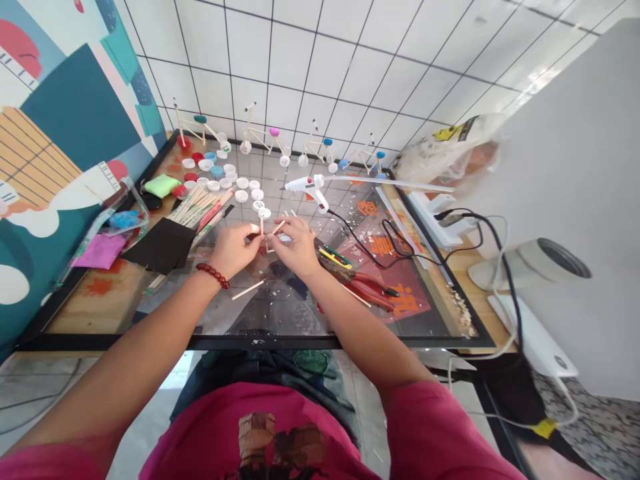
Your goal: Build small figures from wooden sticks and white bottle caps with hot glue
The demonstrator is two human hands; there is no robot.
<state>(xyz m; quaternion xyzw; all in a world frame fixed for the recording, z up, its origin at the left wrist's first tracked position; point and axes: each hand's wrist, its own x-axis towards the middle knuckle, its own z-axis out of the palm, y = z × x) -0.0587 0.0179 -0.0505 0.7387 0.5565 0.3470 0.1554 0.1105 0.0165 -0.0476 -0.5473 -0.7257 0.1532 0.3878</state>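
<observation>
My left hand (233, 248) and my right hand (299, 247) meet over the middle of the glass table (280, 313). Both are closed in a pinch on a small assembly of thin wooden sticks (270, 233) with a white bottle cap (264, 214) on top. A red bead bracelet (213, 274) circles my left wrist. A loose stick (249, 289) lies on the glass just below my left hand. A white glue gun (310, 186) rests behind my hands, its black cord running right.
Several bottle caps (220, 175) and a bundle of sticks (200, 205) lie at the back left. Little stick bicycles (263, 139) lean on the tiled wall. Red pliers (373, 287) and a yellow-green tool (334, 255) sit right of my hands. Black sheets (163, 245), a pink sheet (99, 251), a power strip (435, 210).
</observation>
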